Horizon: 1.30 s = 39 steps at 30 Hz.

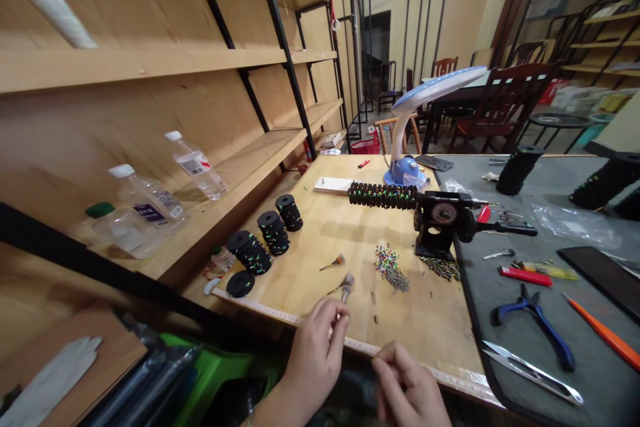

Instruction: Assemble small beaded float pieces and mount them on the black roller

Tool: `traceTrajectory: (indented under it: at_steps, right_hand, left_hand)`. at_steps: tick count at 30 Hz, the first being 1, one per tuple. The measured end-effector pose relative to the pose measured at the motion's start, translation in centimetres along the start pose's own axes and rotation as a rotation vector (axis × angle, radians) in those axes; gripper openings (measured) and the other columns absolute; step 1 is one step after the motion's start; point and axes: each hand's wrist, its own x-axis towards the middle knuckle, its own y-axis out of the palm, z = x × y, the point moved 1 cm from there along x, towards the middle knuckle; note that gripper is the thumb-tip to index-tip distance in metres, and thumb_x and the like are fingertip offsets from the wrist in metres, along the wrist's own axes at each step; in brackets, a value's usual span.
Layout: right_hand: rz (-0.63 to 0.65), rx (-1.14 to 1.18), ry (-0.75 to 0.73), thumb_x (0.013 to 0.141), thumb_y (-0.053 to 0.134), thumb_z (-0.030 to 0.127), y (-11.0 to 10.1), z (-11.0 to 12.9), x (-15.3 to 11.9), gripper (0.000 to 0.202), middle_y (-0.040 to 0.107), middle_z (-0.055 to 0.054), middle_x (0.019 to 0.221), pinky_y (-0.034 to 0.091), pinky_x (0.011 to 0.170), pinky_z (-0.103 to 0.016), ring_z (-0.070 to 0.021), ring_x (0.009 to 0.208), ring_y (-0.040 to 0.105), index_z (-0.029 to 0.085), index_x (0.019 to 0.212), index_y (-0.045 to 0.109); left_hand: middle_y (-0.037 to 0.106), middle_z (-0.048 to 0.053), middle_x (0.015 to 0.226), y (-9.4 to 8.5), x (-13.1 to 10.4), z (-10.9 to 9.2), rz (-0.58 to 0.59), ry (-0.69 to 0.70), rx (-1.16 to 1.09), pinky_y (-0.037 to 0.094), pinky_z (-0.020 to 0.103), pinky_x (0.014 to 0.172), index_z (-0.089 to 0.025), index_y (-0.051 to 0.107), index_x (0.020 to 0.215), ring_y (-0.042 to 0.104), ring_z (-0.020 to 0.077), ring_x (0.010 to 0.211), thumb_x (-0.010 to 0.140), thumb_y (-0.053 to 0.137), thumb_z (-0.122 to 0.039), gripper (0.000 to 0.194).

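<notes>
Gray tufts (347, 284) lie on the wooden tabletop (320, 213), just past the fingers of my left grip (314, 350). I see one more tuft with an orange top (333, 262) a bit farther back. My left grip is bent in, with the thumb and finger tips close together at the front edge. My right grip (407, 387) is curled up too, its tips pinched close, apart from the left one. I cannot tell if either has something tiny in it.

Past my hands is a heap of pins with bright heads (386, 257). Small brassy bits (440, 269) lie to the right of it, by the foot of a black machine (440, 220). The machine holds a long row of black rings with bright dots (383, 196). A blue and white lamp (403, 170) stands behind that row. On the left are three black stacks (249, 252) with bright bits, and one flat black disc (241, 283) near the edge. On the dark mat (520, 300) to my right are blue pliers (535, 323), silver snips (533, 372), a red lighter (526, 276) and a pointy orange tool (605, 333).
</notes>
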Motion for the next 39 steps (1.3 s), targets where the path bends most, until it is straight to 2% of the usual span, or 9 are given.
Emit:
traceTrajectory:
  at_steps: [3,7,11,15,21,26,31,35,39]
  right_hand:
    - [-0.102,0.132,0.143,0.084,0.042,0.071,-0.1,-1.4,0.0,0.049,0.047,0.008,0.037,0.027,0.039,-0.019,-0.0083,0.033,0.034,0.022,0.076,0.047]
    - [-0.176,0.239,0.214,0.076,0.047,0.076,-0.2,-2.2,-0.1,0.055,0.041,0.011,0.033,0.02,0.037,-0.018,-0.0064,0.029,0.027,0.021,0.075,0.048]
    - [-0.22,0.273,0.218,0.073,0.052,0.076,-0.4,-2.0,-0.2,0.055,0.038,0.012,0.032,0.019,0.038,-0.017,-0.0055,0.03,0.025,0.021,0.072,0.049]
    - [-0.241,0.292,0.215,0.072,0.054,0.075,-0.5,-2.1,-0.2,0.055,0.037,0.011,0.033,0.019,0.039,-0.018,-0.0063,0.031,0.027,0.02,0.071,0.051]
    - [-0.242,0.359,0.203,0.077,0.056,0.069,-0.6,-2.5,0.1,0.049,0.039,0.012,0.032,0.019,0.036,-0.017,-0.005,0.03,0.026,0.02,0.074,0.051]
    - [-0.263,0.387,0.194,0.079,0.056,0.066,-0.5,-2.8,0.1,0.047,0.044,0.011,0.033,0.017,0.035,-0.016,-0.0039,0.028,0.027,0.02,0.077,0.049]
    - [-0.215,0.392,0.19,0.08,0.057,0.065,0.1,-3.2,-0.1,0.046,0.048,0.01,0.034,0.019,0.035,-0.015,-0.0044,0.027,0.029,0.019,0.083,0.05]
    - [-0.178,0.386,0.208,0.079,0.057,0.065,0.7,-3.5,-0.5,0.047,0.047,0.01,0.033,0.019,0.034,-0.015,-0.0043,0.028,0.029,0.019,0.082,0.05]
    - [-0.177,0.375,0.248,0.076,0.058,0.067,0.7,-3.5,-0.9,0.048,0.047,0.01,0.031,0.019,0.033,-0.015,-0.0041,0.026,0.028,0.02,0.077,0.049]
  left_hand:
    - [0.064,0.01,0.092,0.8,1.5,1.4,-0.104,0.004,0.221,0.037,0.034,0.078,-0.023,0.063,0.097,0.057,0.0281,0.087,0.084,0.059,-0.028,0.015]
    - [0.065,0.014,0.1,2.3,3.1,2.3,-0.101,-0.002,0.463,0.038,0.038,0.082,-0.019,0.058,0.109,0.058,0.0329,0.094,0.08,0.062,-0.035,0.033]
    - [0.065,0.011,0.086,3.3,3.5,3.2,-0.083,-0.087,0.568,0.04,0.034,0.076,-0.018,0.058,0.103,0.061,0.0284,0.083,0.085,0.052,-0.024,0.02]
    - [0.064,0.011,0.096,3.5,3.0,4.3,-0.04,-0.099,0.616,0.041,0.034,0.079,-0.017,0.057,0.104,0.06,0.0268,0.091,0.083,0.046,-0.013,0.023]
    - [0.063,0.011,0.091,3.4,2.0,5.5,-0.078,-0.093,0.347,0.042,0.04,0.086,-0.018,0.062,0.099,0.058,0.0284,0.092,0.081,0.048,-0.011,0.024]
    - [0.063,0.008,0.088,2.1,1.0,4.7,0.02,-0.101,0.128,0.043,0.034,0.079,-0.019,0.064,0.09,0.058,0.024,0.085,0.083,0.051,-0.016,0.015]
    - [0.059,0.001,0.072,1.3,-0.8,3.0,0.169,-0.293,-0.223,0.04,0.024,0.06,-0.017,0.059,0.076,0.051,0.0142,0.063,0.082,0.062,-0.033,0.017]
    - [0.058,0.001,0.068,2.8,-2.9,2.7,0.341,-0.517,-0.548,0.038,0.022,0.051,-0.016,0.054,0.081,0.048,0.0103,0.053,0.08,0.063,-0.046,0.031]
    - [0.054,-0.002,0.062,4.4,-4.2,3.2,0.334,-0.602,-0.632,0.039,0.022,0.052,-0.016,0.053,0.081,0.048,0.0094,0.052,0.077,0.067,-0.047,0.035]
